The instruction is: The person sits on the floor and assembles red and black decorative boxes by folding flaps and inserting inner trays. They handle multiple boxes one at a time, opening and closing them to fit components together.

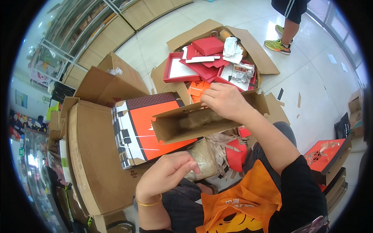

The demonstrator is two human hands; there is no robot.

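Note:
A long, narrow container (210,121), open at the top and brown inside, lies across the middle in front of me. My right hand (225,101) reaches over it, its bent fingers closed at the far rim next to an orange piece (199,90). Left of and below the container is a stack of flat orange and white gift bags (155,124) with string handles. My left hand (171,171) hovers by the near corner of the stack, fingers pressed together; whatever lies inside them is hidden. Just beyond its fingertips is a tan wrapped bundle (204,160).
Ahead, an open carton (264,62) holds red boxes (208,46) and crumpled packaging. Large cardboard boxes (97,155) stand on the left. A person's shoe (278,46) is at the far right. Red-topped boxes (326,153) sit at right; cardboard scraps (299,100) litter the floor.

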